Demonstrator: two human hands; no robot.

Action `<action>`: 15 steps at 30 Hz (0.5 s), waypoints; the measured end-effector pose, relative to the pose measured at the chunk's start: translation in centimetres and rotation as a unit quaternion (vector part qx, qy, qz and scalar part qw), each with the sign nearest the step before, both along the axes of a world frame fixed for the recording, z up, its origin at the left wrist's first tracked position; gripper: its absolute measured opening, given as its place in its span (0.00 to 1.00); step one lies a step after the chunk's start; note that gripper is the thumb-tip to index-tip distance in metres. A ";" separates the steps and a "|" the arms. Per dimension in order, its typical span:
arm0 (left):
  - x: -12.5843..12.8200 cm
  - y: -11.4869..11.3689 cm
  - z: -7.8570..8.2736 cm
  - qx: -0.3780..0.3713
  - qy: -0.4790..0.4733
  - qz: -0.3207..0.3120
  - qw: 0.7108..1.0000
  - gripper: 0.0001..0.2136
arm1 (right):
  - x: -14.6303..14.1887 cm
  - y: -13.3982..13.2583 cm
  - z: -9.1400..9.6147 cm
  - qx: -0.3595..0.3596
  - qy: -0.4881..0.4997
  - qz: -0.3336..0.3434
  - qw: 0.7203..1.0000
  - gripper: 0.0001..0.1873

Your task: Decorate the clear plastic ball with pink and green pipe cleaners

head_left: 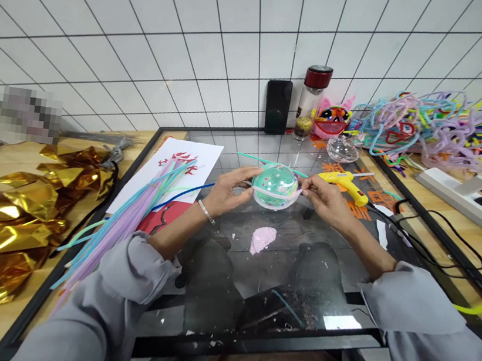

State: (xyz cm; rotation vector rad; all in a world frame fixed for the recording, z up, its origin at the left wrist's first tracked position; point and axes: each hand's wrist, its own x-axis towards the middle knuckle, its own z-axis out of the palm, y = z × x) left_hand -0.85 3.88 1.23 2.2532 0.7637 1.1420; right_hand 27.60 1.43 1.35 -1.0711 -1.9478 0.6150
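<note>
A clear round ball point(275, 179), green inside with small coloured bits, is held above the dark glass tabletop point(229, 268). My left hand point(231, 191) grips its left side between thumb and fingers. A pale pinkish strip point(272, 194), perhaps a fuzzy craft stem, runs across the front of the ball. On the right side, my right hand point(321, 198) is closed in a pinch on the end of this strip. A yellow glue gun point(347, 185) lies just beyond my right hand. Below the ball is a flattened pink lump point(263, 240).
Long craft stems point(129, 222) lie over white paper point(199, 160) at left, beside gold foil point(28, 206). A phone point(277, 107), lidded bottle point(305, 112), decorated pink-eared face point(333, 121) and clear dome point(343, 149) stand behind. Tangled stems point(434, 132) and a power strip point(464, 201) are right.
</note>
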 end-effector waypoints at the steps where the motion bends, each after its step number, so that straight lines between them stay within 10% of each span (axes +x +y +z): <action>1: 0.0 -0.1 0.0 -0.016 -0.002 -0.001 1.000 0.21 | 0.0 0.0 0.0 -0.004 0.005 -0.001 1.000 0.02; 15: -0.4 0.1 -0.8 -0.063 -0.033 -0.011 0.997 0.22 | -1.0 0.2 -0.1 -0.063 0.092 0.015 0.994 0.02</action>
